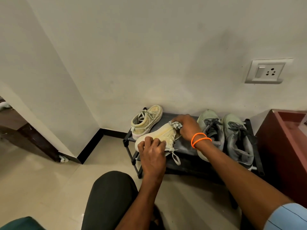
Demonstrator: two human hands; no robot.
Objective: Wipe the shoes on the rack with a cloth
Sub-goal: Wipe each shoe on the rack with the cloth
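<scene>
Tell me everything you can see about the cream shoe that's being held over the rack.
The cream shoe is a pale yellowish canvas-looking sneaker with a whitish sole and loose laces dangling below it. It lies tipped on its side above the front left of the black rack. The left hand grips its near end, while the right hand presses a striped cloth against its far end.

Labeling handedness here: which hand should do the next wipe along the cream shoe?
Right. The right hand already grips the cloth against the cream shoe; the left hand holds that shoe steady near its toe.
</scene>
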